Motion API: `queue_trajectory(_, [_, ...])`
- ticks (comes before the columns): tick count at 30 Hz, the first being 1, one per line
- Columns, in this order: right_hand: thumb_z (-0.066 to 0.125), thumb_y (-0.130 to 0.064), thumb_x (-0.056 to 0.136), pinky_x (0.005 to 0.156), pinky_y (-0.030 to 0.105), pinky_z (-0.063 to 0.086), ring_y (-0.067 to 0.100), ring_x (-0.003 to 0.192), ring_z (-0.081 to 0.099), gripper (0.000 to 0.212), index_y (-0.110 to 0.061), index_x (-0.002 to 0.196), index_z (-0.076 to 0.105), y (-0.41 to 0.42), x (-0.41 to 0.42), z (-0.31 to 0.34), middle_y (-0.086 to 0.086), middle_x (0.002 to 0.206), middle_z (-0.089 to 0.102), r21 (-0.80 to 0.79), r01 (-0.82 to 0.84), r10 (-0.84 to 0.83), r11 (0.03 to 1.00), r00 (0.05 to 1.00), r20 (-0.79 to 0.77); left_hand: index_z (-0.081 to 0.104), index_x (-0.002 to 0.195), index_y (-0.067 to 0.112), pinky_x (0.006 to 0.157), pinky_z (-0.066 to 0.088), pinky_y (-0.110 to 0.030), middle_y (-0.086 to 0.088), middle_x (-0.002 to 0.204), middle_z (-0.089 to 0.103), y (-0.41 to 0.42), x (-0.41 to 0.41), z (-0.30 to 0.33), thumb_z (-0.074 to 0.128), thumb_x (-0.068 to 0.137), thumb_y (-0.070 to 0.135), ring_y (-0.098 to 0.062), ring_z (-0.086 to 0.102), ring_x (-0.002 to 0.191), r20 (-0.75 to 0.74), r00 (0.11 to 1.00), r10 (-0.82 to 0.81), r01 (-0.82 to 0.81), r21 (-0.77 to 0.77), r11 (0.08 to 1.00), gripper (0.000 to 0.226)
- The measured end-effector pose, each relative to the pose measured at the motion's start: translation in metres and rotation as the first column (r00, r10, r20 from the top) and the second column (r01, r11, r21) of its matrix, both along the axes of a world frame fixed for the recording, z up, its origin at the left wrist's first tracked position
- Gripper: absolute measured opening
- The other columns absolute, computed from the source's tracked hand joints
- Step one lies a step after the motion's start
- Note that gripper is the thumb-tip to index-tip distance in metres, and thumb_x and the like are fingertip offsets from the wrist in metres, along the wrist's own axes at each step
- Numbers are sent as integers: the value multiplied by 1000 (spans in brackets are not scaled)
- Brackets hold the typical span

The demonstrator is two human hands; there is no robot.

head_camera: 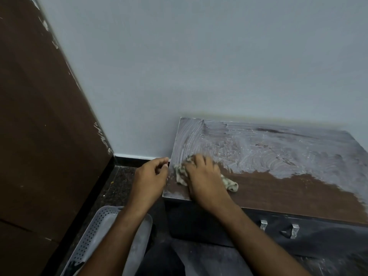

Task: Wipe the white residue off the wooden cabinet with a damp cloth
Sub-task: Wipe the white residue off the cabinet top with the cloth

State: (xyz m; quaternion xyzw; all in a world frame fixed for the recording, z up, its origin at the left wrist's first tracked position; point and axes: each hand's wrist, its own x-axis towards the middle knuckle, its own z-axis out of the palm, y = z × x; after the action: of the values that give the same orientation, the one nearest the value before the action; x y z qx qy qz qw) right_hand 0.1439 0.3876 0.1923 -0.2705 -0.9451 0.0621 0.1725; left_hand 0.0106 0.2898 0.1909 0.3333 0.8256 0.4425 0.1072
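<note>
While you're crouched at the low cabinet, this is how it all sits:

Right hand: your right hand (205,176) is flat-ish on top of the cloth (231,184), fingers bent down over it and pressing it onto the cabinet top near the left front corner. It's a bit motion-blurred, so I can't tell how tight the grip is.

Left hand: your left hand (151,176) sits just off the cabinet's left edge, fingers loosely curled with the tips at that edge, holding nothing.

Cloth: crumpled, pale and grubby, mostly under your right hand, with one end poking out to the right and another bit to the left.

White residue: the white residue (258,148) covers the back and middle of the top in swirly smears, right up to the wall (199,66).

Wooden cabinet: the wooden cabinet (278,192) shows bare brown wood along the front strip; two metal handles (278,228) are on its dark front.

Basket: a perforated white basket (95,234) is on the floor (119,182) under your left forearm.

Left side: a tall brown panel (39,116) with white flecks along its edge.
</note>
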Motion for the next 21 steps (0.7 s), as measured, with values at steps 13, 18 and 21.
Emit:
queue_trajectory(13, [56, -23, 92, 86, 43, 41, 27, 111, 43, 35, -23, 127, 58, 1, 7, 2, 6, 129, 46, 13, -30, 30, 999, 999, 25, 72, 113, 24, 70, 44, -10, 11, 105, 73, -6, -7, -4, 59, 96, 19, 4, 65, 90, 102, 994, 45, -52, 61, 997, 22])
queue_trajectory(18, [30, -29, 91, 81, 43, 40, 28, 106, 43, 44, -15, 122, 59, -35, -23, 1, 10, 129, 48, 39, -106, 105, 994, 994, 29, 71, 119, 21, 69, 38, -3, 10, 112, 72, 1, -3, 4, 59, 96, 21, 12, 57, 86, 71, 995, 74, -78, 48, 996, 25])
queue_trajectory(21, [54, -24, 86, 71, 41, 43, 26, 94, 47, 28, -20, 112, 61, -49, -2, -8, 5, 118, 52, 44, -202, 201, 978, 979, 33, 73, 112, 22, 67, 38, 2, 10, 108, 71, 0, 3, 8, 60, 94, 17, 9, 58, 84, 7, 996, 91, -92, 68, 993, 23])
